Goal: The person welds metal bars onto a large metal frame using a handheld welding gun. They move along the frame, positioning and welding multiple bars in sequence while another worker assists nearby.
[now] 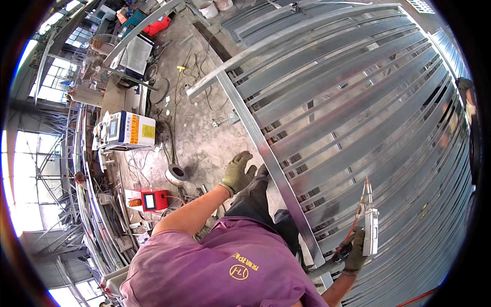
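My right hand [354, 251], in a dark work glove, is wrapped round the grip of a silver handheld welding gun [372, 229] with a narrow copper-coloured nozzle. The gun points away from me over the slats of a large galvanized metal frame [263, 146]. A thin orange-red line runs along the gun's side; the glove hides most of its handle. My left hand [238, 174], in a grey-green glove, is empty, with fingers apart. It hovers just left of the frame's near side bar, above my leg, apparently not touching the bar.
On the left are a white-and-blue machine [134, 130] with a screen, a red box [153, 200] with a display and a wire spool [176, 175]. Cables [197, 77] trail across the concrete floor. Metal lengths [89, 204] lie further left. Another person [469, 100] shows at the right rim.
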`<act>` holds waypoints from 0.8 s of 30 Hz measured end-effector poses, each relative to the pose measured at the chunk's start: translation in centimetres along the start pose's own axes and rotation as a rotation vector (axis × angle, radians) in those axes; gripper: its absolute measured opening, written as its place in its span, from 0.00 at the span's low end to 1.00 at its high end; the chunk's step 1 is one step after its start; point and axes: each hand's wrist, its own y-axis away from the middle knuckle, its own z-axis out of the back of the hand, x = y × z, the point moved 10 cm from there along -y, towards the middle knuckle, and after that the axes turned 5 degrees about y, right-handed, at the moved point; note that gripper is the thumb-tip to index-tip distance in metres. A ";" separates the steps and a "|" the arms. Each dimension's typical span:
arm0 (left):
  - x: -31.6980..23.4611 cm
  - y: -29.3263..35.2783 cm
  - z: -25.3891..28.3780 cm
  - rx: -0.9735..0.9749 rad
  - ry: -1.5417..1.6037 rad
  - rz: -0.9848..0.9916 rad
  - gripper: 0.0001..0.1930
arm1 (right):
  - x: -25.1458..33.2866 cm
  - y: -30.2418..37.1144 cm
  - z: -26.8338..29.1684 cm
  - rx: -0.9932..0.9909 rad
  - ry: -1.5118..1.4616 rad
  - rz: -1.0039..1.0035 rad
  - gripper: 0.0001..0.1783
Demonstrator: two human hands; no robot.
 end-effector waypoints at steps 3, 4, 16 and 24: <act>4.3 -5.2 2.8 -0.042 -0.033 0.017 0.26 | 2.5 -0.5 -6.1 0.092 0.021 0.018 0.25; 5.2 -7.3 4.0 -0.061 -0.046 -0.004 0.26 | 2.9 -0.6 -7.7 0.095 0.041 -0.029 0.25; 12.7 -41.9 6.9 0.255 -0.161 0.074 0.14 | 9.0 -2.7 -24.7 0.258 0.034 -0.153 0.23; 12.0 -48.6 -1.1 0.502 -0.498 -0.024 0.21 | 7.9 -4.1 -27.8 0.407 0.021 -0.104 0.14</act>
